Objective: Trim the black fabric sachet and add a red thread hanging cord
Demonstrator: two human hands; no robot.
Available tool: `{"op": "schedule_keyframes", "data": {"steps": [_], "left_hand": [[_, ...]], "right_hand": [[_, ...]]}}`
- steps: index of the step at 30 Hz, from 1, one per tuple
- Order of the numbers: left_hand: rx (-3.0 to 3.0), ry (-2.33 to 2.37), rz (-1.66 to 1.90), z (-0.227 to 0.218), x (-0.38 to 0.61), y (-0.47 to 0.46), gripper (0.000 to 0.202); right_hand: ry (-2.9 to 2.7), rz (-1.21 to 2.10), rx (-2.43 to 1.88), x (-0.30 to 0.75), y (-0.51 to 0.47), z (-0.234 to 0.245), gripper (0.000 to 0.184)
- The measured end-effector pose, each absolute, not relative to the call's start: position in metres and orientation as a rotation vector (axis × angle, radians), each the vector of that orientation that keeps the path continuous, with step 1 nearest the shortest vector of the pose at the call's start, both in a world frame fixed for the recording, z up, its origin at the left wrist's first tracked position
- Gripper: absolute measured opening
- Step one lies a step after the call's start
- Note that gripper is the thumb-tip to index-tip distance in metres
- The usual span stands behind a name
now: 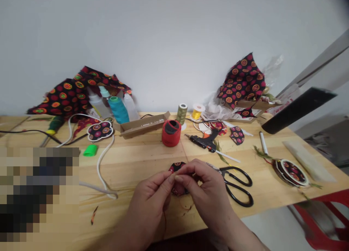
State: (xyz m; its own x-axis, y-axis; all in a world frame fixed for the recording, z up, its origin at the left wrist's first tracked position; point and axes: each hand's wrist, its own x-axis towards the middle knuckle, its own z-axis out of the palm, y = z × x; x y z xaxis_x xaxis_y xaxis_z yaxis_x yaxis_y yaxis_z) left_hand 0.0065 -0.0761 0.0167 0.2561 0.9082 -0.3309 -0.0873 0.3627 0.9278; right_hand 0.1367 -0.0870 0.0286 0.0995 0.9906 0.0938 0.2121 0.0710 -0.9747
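Observation:
My left hand [152, 196] and my right hand [203, 187] meet over the front of the wooden table [136, 160], fingers pinched together. Between them I hold a small round piece of black fabric with red and orange dots [176, 167], mostly hidden by my fingers. A thin dark thread [164, 222] hangs down from my left hand. Black-handled scissors [236, 183] lie just right of my right hand.
A black glue gun [203, 141], a red round container [171, 133], thread spools [181, 114], a teal spool [118, 109] and squeeze bottles stand behind. Patterned fabric heaps [242, 80] lie at the back. A covered round disc [291, 172] sits at right, a white cable [102, 167] at left.

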Motion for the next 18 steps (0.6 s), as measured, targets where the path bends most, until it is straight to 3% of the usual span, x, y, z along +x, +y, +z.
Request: {"op": "schedule_keyframes", "data": {"steps": [6,18], "left_hand": [[1.001,1.106,0.809,0.012,0.007,-0.084,0.032],[0.968,1.095,0.891,0.006,0.014,-0.097,0.033]], "right_hand": [[-1.434,1.041,-1.328,0.142,-0.085,0.030,0.019],[-1.288,1.385,-1.228,0.153,-0.079,0.024,0.009]]}}
